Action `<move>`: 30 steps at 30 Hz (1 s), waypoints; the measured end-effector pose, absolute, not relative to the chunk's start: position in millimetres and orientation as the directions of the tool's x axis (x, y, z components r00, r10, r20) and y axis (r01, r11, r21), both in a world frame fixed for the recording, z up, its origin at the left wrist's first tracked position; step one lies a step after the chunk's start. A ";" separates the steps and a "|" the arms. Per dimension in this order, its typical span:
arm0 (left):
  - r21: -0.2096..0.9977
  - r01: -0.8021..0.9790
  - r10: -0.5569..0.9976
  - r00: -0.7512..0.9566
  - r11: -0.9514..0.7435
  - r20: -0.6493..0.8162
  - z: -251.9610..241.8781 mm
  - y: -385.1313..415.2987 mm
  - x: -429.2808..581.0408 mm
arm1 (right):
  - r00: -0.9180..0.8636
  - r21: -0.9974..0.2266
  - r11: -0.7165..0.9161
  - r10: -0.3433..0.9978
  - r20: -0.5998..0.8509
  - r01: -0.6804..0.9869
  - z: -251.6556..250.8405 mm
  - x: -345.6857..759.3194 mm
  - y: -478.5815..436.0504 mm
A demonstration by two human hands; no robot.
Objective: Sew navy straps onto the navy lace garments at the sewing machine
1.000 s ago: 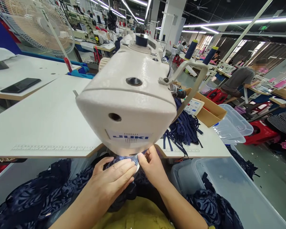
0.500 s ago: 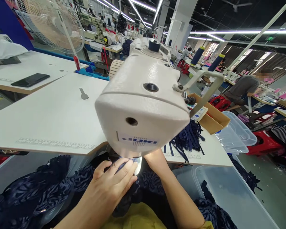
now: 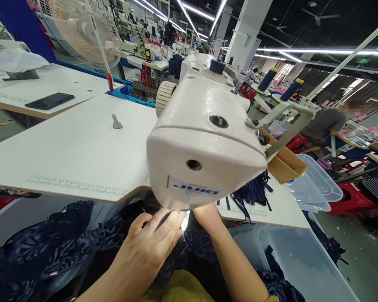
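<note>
Navy patterned fabric (image 3: 66, 247) lay heaped along the near edge, running from the lap up to the foot of the machine (image 3: 204, 142), whose cream head filled the middle of the view and hid the needle. The left hand (image 3: 151, 243) lay flat on the fabric just under that head, fingers stretched forward and close together, pressing rather than gripping. The right hand (image 3: 208, 214) came in from the right onto the same fold, but its fingers were tucked beneath the head, so whether they pinched the cloth or only steadied it could not be told. The two hands sat nearly touching, with a small bright patch between them. By the look of it, the step in hand was guiding a seam through under the needle. A further feed would call for both hands moving the fold away together, flat and even, with fingertips clear of the hidden needle and the heavy heap in the lap not dragging the edge sideways. The white table (image 3: 75, 155) stretched off to the left, with a phone (image 3: 49, 100) and a fan (image 3: 85, 33) on the far table beyond it. To the right lay loose navy strips (image 3: 255, 193), a cardboard box (image 3: 286, 165) and, nearer, a clear bin (image 3: 302, 260).
</note>
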State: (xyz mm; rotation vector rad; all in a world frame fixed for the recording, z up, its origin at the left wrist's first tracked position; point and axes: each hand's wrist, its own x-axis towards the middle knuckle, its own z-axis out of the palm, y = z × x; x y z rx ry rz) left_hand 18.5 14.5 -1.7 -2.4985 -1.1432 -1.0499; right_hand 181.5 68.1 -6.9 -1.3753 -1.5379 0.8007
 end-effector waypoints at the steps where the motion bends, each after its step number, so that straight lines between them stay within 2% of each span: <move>1: 0.108 0.724 0.586 0.451 -0.681 0.673 -3.2 14.4 18.8 | 0.017 -0.899 0.176 0.980 0.200 0.401 -7.4 181.5 68.1; 8: 0.109 0.736 0.593 0.438 -0.668 0.675 -6.1 13.0 18.9 | -0.003 -0.900 0.208 0.975 0.224 0.382 -3.6 179.6 68.2; 16: 0.010 0.782 0.605 0.475 -0.624 0.639 -4.1 8.9 18.7 | -0.024 -0.895 0.261 0.962 0.271 0.362 -7.5 177.7 71.3; 22: 0.088 0.787 0.631 0.417 -0.611 0.654 -3.6 5.5 18.1 | -0.070 -0.861 0.257 0.965 0.253 0.439 -13.8 181.8 75.7; 30: 0.156 0.766 0.627 0.371 -0.623 0.685 -5.0 5.6 15.5 | -0.099 -0.854 0.279 0.960 0.263 0.439 -12.1 181.4 75.0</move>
